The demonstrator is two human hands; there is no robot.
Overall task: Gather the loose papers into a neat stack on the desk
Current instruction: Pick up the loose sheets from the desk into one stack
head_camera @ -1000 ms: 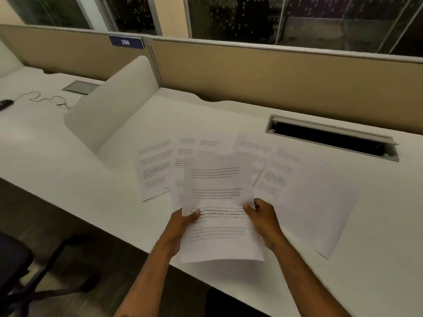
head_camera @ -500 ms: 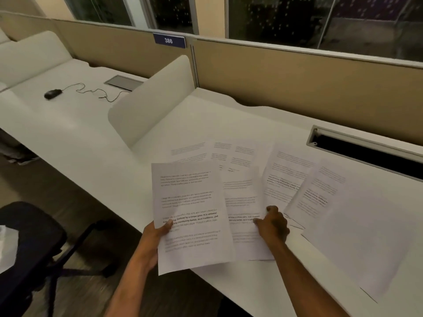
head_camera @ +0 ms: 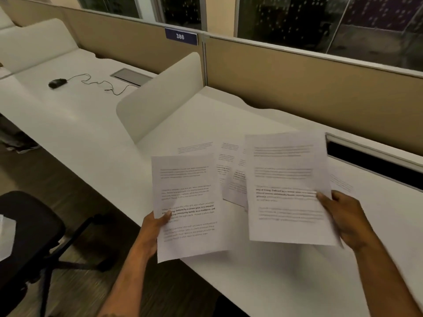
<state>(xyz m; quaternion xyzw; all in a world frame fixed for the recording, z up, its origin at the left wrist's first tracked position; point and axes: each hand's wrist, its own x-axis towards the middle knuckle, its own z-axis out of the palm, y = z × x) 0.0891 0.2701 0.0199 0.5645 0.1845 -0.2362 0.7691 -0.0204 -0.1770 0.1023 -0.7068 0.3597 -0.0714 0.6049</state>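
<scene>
My left hand (head_camera: 153, 232) grips a printed sheet (head_camera: 190, 207) by its left edge, lifted over the front edge of the white desk (head_camera: 206, 115). My right hand (head_camera: 345, 218) holds a second printed sheet (head_camera: 288, 188) by its right edge, raised above the desk. Between and behind the two held sheets, several loose papers (head_camera: 226, 165) lie overlapping flat on the desk. Another sheet (head_camera: 341, 184) peeks out on the desk right of the raised one, mostly hidden.
A white curved divider (head_camera: 160, 97) stands left of the papers. A dark cable slot (head_camera: 375, 165) opens at the right. A tan partition (head_camera: 297, 83) with a "386" label runs behind. The neighbouring desk holds a mouse (head_camera: 57, 83) and cable. A black chair (head_camera: 27, 234) stands at lower left.
My right hand has lifted a sheet off the desk; before, it pressed on the papers. My left hand still holds its sheet. The view has swung left.
</scene>
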